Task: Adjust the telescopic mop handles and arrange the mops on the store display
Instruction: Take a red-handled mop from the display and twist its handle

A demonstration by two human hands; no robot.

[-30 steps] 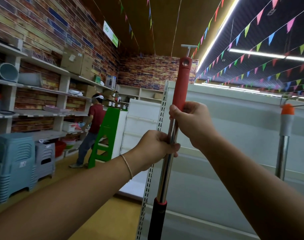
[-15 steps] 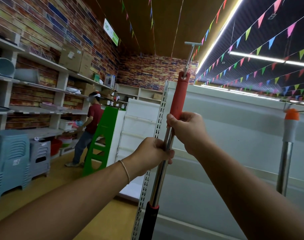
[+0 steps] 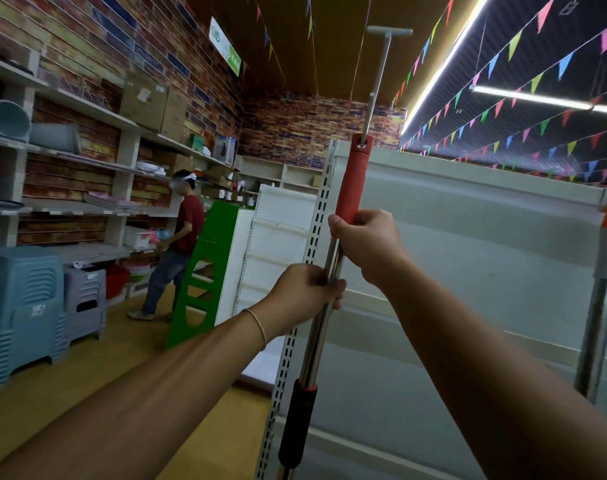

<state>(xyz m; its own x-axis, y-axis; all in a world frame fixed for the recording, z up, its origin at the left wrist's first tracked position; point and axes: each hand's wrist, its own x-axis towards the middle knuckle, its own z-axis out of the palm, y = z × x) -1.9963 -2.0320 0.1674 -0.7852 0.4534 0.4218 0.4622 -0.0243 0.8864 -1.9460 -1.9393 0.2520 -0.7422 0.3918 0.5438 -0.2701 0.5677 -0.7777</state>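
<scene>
I hold a telescopic mop handle [image 3: 315, 344] upright in front of the white display rack [image 3: 468, 216]. Its chrome tube has a red top grip [image 3: 352, 181] and a black sleeve [image 3: 296, 422] lower down. My left hand [image 3: 305, 294] grips the chrome tube. My right hand [image 3: 367, 244] grips the base of the red grip just above it. A thin grey rod with a T-shaped end [image 3: 381, 64] sticks up out of the red grip. A second mop handle [image 3: 603, 306] with an orange and grey top stands at the right edge.
The perforated upright [image 3: 315, 223] of the rack runs just behind the handle. A person in a red shirt [image 3: 180, 244] works beside a green stand [image 3: 205, 268]. Stacked blue stools [image 3: 21, 313] and grey stools [image 3: 83, 303] stand below wall shelves at left.
The thin T-ended rod has come much further up out of the red grip. The handle now leans a little more to the left at its foot; both hands keep their hold.
</scene>
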